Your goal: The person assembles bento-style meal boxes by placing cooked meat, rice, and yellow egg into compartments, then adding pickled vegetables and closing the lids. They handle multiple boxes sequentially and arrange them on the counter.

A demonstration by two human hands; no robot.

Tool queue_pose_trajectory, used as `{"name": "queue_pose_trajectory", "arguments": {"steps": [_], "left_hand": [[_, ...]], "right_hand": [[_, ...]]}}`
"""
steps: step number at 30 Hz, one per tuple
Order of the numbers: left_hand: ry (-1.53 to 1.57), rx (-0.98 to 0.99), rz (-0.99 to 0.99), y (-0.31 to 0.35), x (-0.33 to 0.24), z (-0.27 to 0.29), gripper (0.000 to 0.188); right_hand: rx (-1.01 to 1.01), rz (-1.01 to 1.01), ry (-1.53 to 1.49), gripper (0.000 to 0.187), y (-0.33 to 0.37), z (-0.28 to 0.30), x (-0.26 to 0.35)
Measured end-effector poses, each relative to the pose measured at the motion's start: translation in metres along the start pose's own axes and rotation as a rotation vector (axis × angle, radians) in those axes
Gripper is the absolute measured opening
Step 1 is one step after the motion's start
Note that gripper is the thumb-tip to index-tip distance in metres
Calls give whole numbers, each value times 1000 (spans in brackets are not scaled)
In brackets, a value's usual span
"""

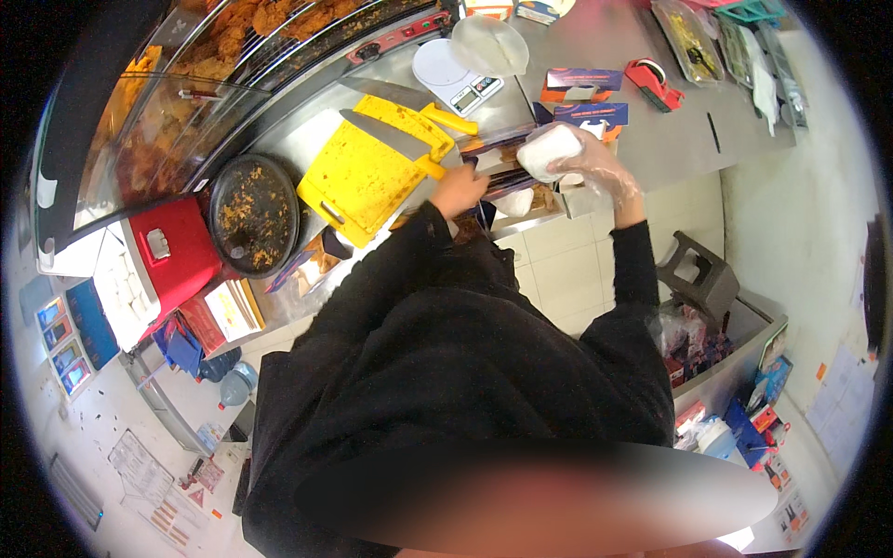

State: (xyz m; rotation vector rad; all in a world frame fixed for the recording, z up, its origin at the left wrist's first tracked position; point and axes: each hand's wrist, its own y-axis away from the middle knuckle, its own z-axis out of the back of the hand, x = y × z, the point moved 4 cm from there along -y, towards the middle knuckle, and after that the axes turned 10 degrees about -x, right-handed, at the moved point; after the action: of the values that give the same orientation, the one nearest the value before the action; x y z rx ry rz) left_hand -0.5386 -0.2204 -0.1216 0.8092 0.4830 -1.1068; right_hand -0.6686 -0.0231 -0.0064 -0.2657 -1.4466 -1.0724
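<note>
My right hand (598, 167), in a clear plastic glove, grips a white, rounded block-like bundle (549, 152) above the counter's front edge; its exact kind is unclear. My bare left hand (459, 191) has its fingers curled at the edge of an opening in the counter front, beside the handle of a knife (386, 136). What those fingers hold, if anything, is hidden. That knife lies across a crumb-covered yellow cutting board (349, 191). A second white bundle (514, 203) sits in the opening between my hands.
A dark round pan (253, 216) with crumbs stands left of the board. Behind are a second knife (400, 95), a white kitchen scale (446, 67) and a glass case of fried food (214, 56). Folded cartons (591, 116) and a red tape dispenser (655, 86) lie to the right.
</note>
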Motion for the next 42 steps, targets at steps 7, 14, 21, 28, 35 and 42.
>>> {"name": "queue_pose_trajectory", "arguments": {"steps": [7,14,21,28,35,42], "left_hand": [[26,-124,60,-70,98,-66,61],[-114,-266,42,-84,102,-85,68],[-201,-105,-87,-79,96,-89,42],[557,-481,-298,65,75,172,18],[-124,-1563,360,299,299,544,31],[-761,-719,118,300,609,668,32]], "right_hand": [[200,342,1012,47,-49,-67,6],[335,188,1210,30,-124,-110,-71],[193,229,1116,33,-111,-108,-113],[-24,275,880,34,-64,-112,-40],[-286,284,569,36,-17,-137,38],[-122,161,650,37,6,-252,94]]}}
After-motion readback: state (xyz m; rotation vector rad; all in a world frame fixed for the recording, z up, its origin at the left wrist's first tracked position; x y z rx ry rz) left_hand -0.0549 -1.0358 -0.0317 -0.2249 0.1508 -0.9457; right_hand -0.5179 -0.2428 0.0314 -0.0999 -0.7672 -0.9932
